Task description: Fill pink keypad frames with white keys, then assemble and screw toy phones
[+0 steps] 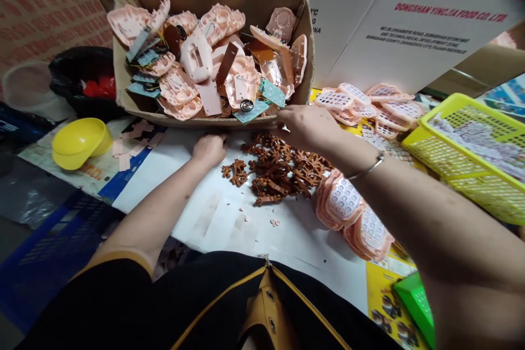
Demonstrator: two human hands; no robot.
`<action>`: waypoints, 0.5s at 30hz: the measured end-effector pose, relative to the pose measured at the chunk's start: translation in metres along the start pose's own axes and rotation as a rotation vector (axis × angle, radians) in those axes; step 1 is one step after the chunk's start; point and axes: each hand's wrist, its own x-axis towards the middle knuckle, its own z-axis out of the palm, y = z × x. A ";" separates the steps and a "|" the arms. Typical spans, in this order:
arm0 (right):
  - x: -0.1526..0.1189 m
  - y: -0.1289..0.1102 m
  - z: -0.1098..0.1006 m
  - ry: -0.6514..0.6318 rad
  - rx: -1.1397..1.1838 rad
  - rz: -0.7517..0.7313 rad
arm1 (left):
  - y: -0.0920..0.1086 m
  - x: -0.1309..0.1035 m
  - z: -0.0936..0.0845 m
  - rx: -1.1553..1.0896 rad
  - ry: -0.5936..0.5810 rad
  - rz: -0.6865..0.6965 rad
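Note:
A cardboard box (213,123) full of pink plastic shells, blue-green circuit boards and brown pieces stands behind my hands. My left hand (210,149) is at the lower front edge of the box, its fingers curled down and mostly hidden. At the box's front right corner is my right hand (301,124), bent at the wrist, fingers pointing down and partly out of sight. What either hand holds, if anything, cannot be made out. A heap of small brown plastic parts (283,169) lies on the white sheet (229,224) between and below the hands.
Stacked pink keypad pieces (344,202) lie under my right forearm, more pink keypad pieces (369,104) behind it. A yellow basket (451,169) stands right, a green container (416,301) front right. A yellow bowl (80,145) and black bag (77,74) are left.

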 end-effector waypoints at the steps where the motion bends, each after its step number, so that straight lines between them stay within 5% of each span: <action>1: 0.000 -0.008 -0.001 0.088 -0.010 -0.006 | -0.001 -0.001 -0.001 -0.014 0.007 0.011; 9: 0.017 -0.020 0.016 0.228 -0.106 0.013 | -0.003 -0.031 0.004 -0.214 0.050 0.202; 15: -0.021 -0.030 0.011 0.260 -0.100 0.008 | 0.021 -0.057 0.035 -0.336 -0.062 0.327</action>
